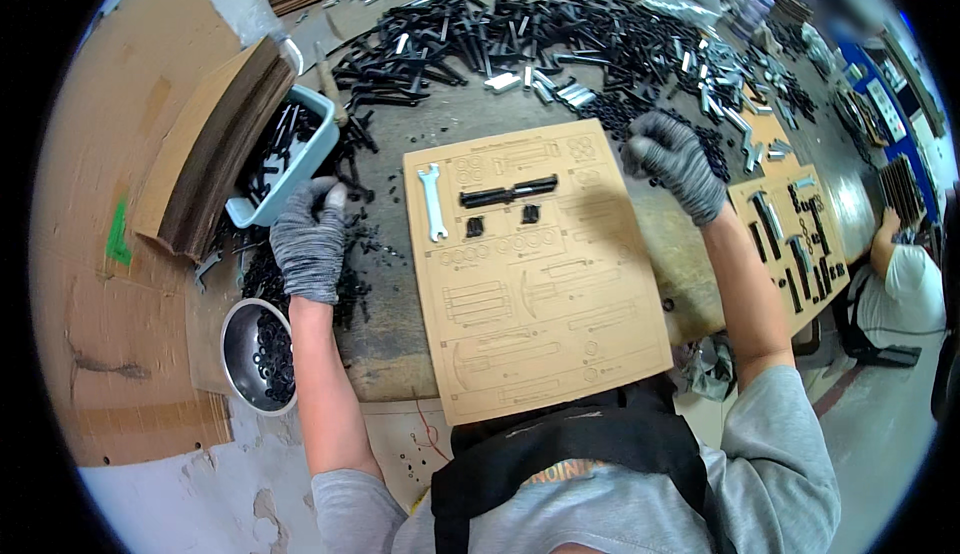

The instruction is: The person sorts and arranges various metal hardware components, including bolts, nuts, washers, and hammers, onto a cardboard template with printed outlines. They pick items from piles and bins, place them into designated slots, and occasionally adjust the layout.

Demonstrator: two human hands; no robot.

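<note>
A: In the head view, how are the hands?

B: The left hand (310, 242) is just beside the blue bin (318, 157), fingers curled; whether it holds anything, I cannot tell. The right hand (676, 162) is narrowed, fingers bent inward near the loose black parts (712, 150); anything inside it is hidden.

A: And the cardboard sheet (590, 334)?

B: Between the forearms, its lower part reaching past the edge of the table (392, 379). On its upper part lie a pale wrench (432, 204), black rod-shaped parts (485, 197) and 2 small black pieces (475, 227).

A: What could go wrong?

B: A bump from the body could tilt that overhanging sheet, sliding the pieces off. A careless left elbow might also tip the steel bowl (238, 352), scattering its black rings (272, 352).
</note>
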